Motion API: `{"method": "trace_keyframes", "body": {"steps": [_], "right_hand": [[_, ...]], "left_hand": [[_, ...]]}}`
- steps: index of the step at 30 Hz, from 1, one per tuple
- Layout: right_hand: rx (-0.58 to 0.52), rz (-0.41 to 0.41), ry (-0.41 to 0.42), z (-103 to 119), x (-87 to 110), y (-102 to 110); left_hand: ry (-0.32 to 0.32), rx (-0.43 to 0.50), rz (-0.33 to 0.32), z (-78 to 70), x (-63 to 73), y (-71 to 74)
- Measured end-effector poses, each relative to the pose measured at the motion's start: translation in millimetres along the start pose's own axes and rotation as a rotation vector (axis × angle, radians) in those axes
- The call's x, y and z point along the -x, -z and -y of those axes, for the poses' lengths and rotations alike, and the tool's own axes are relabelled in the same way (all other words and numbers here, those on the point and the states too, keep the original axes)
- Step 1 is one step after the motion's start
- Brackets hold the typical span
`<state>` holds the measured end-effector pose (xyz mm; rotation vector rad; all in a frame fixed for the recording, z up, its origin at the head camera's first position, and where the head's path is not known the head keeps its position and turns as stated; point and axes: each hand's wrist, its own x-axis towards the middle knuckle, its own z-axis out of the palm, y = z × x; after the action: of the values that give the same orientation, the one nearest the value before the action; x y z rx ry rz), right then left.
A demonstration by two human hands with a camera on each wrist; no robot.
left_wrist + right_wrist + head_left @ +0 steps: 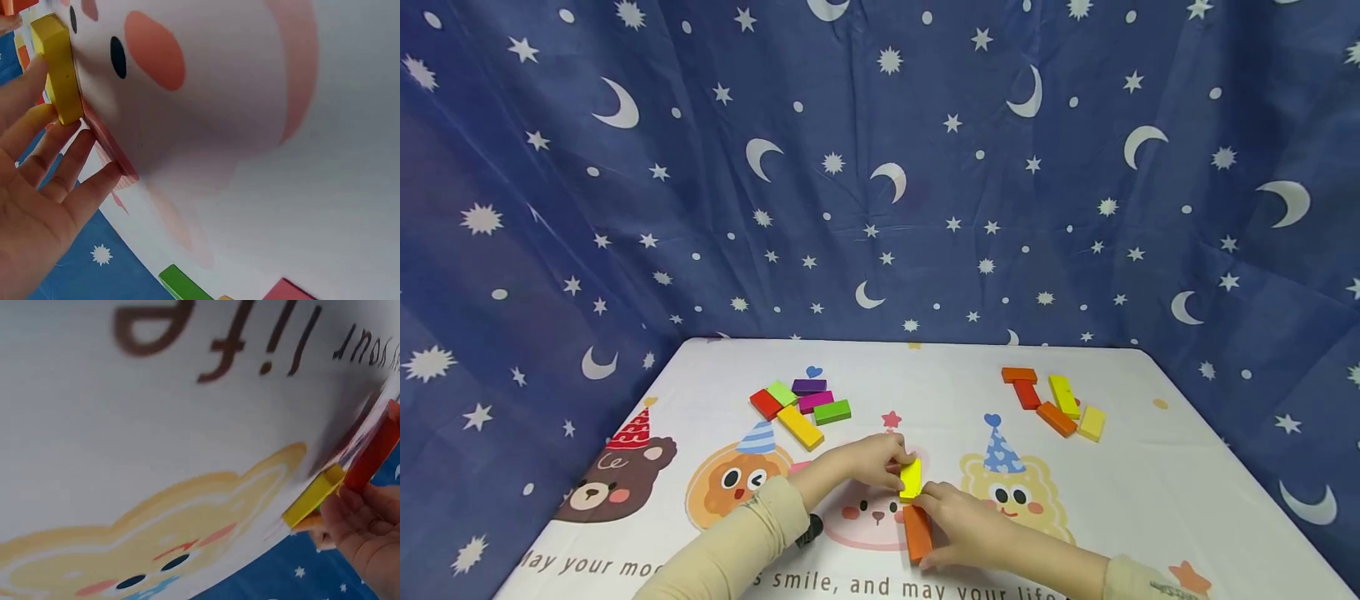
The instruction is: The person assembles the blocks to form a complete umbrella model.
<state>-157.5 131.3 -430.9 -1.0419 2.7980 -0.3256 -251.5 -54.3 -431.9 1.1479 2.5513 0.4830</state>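
Note:
Near the front middle of the table, my left hand (871,461) pinches a yellow block (911,480) between thumb and fingers. In the left wrist view the thumb lies along the face of the yellow block (62,72), with the other fingers spread around its end. Just nearer to me, my right hand (966,525) grips an orange block (917,533), thumb at its near end and fingers at its far end. The two blocks sit almost end to end. In the right wrist view the orange block (375,450) is tilted beside the yellow block (312,495).
At the back left lies a group of several coloured blocks, among them a yellow-orange block (801,427) and a green block (832,412). Several more, including an orange block (1056,419), lie at the back right. A starry blue curtain (880,208) hangs behind the white printed tablecloth (1150,483).

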Motion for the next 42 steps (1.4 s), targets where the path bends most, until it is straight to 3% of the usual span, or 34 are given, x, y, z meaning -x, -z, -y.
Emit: {"method": "trace_keyframes", "body": {"steps": [15, 24, 37, 42], "right_hand": [[0.060, -0.099, 0.018, 8, -2.5, -15], [0.187, -0.111, 0.008, 9, -10.6, -20], [0.457, -0.157, 0.204, 5, -14.4, -19], [0.524, -0.135, 0.209, 10, -12.8, -19]], "left_hand": [[0.101, 0.018, -0.018, 0.9, -3.9, -2.5], [0.105, 0.038, -0.029, -0.9, -3.6, -1.5], [0.104, 0.068, -0.037, -1.3, -2.1, 1.5], [0.098, 0.065, -0.035, -2.0, -2.2, 0.6]]}}
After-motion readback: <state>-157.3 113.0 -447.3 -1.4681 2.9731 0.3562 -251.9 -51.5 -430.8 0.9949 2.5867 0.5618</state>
